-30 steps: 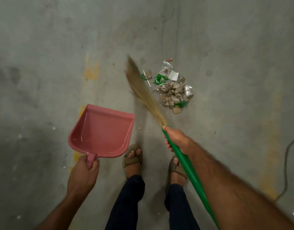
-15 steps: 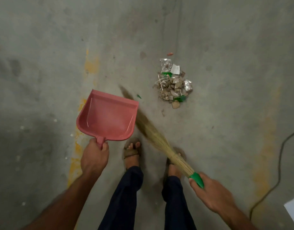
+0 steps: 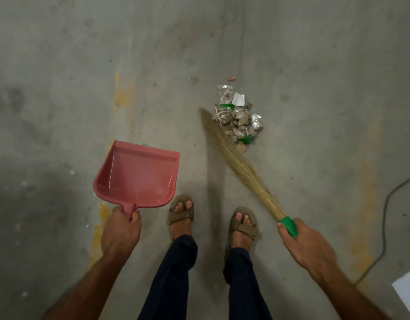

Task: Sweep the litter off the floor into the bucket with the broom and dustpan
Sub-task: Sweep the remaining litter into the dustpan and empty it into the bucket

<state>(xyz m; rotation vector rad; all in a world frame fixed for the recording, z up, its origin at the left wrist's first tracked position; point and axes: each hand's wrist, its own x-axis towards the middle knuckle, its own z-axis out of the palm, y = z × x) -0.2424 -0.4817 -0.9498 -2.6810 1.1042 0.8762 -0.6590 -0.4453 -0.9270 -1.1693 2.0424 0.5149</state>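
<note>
So the concrete floor (image 3: 60, 65) filled the whole frame, stained yellow in a few spots. The pink dustpan (image 3: 139, 174) was held off to the lower left by its stub handle, the left hand (image 3: 120, 234) wrapped tight around it, and nothing was seen inside the pan. The broom (image 3: 236, 158) was gripped at its green collar by the right hand (image 3: 312, 245), fingers closed around it, bristles laid diagonally up toward centre frame and touching the left edge of the litter pile (image 3: 238, 121). Looked like the gathering step, with the litter bunched but not yet scooped. Next, the pan's lip would probably need to be set flat on the floor beside the pile so the litter could be pushed in. A stray red scrap (image 3: 232, 78) was left just above the pile. A cable (image 3: 384, 227) was strung down the right edge, well apart. No bucket was seen anywhere.
</note>
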